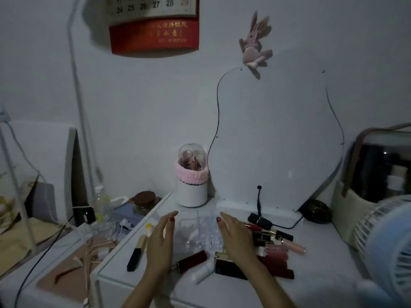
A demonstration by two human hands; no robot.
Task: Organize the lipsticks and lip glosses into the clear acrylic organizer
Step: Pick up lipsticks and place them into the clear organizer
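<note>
The clear acrylic organizer [200, 232] stands on the white table [311, 274], between my two hands. My left hand [161, 238] hovers at its left side, open with fingers apart. My right hand [235, 236] hovers at its right side, also open and holding nothing. A dark red lipstick [192, 261] and a white tube [203, 272] lie in front of the organizer. A black and gold lipstick [136, 252] lies to the left. A pile of several lipsticks and pink lip glosses [278, 247] lies to the right, partly hidden by my right hand.
A white cylinder holder with a pink band and clear dome [192, 176] stands behind the organizer. A curvy mirror [278, 134] leans on the wall. A blue fan [387, 241] is at the right edge, with a basket [347, 210] behind it. Cables and clutter [95, 241] lie left.
</note>
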